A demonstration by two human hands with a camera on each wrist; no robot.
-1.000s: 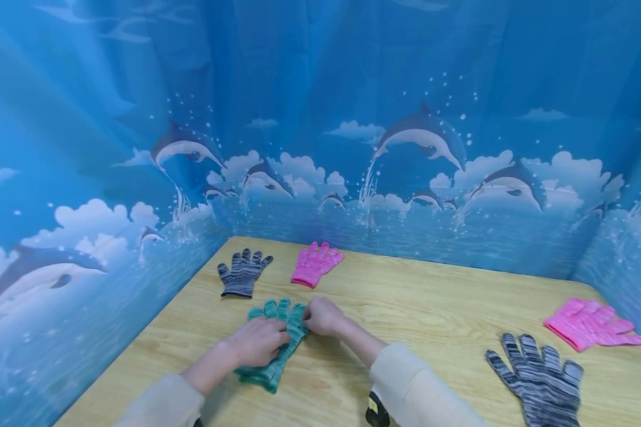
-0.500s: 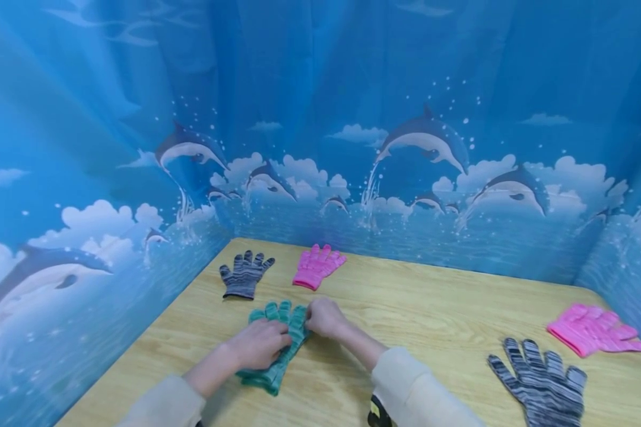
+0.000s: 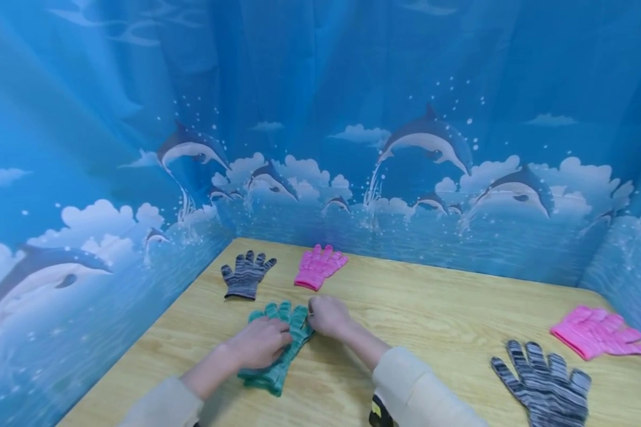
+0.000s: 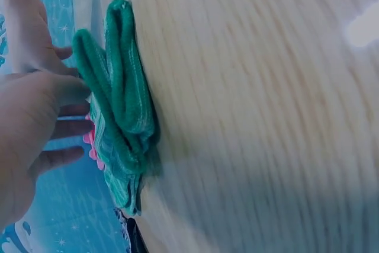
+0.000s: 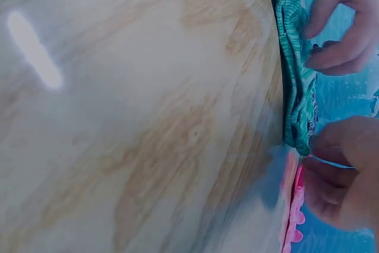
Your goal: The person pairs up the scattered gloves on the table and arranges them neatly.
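Observation:
A pair of green knit gloves [image 3: 298,343] lies stacked on the wooden table, fingers pointing away from me. Two cuffs [image 4: 127,81] show one over the other in the left wrist view. My left hand [image 3: 262,343] rests on top of the gloves, its fingers loosely bent across the palm area. In the left wrist view those fingers [image 4: 59,127] look fairly straight and spread. My right hand [image 3: 328,316] pinches the right edge of the gloves by the outer finger. The right wrist view shows its bent fingers [image 5: 328,176] at the end of the green layers.
Behind the green gloves lie a grey striped glove [image 3: 246,276] and a pink glove [image 3: 319,268]. Another pink glove [image 3: 598,332] and grey striped glove [image 3: 547,382] lie at the right. A blue dolphin-print curtain [image 3: 406,118] borders the table [image 3: 432,308].
Both hands stay at the green gloves almost unmoved. The head view has shifted slightly, so the things appear a little lower and farther right.

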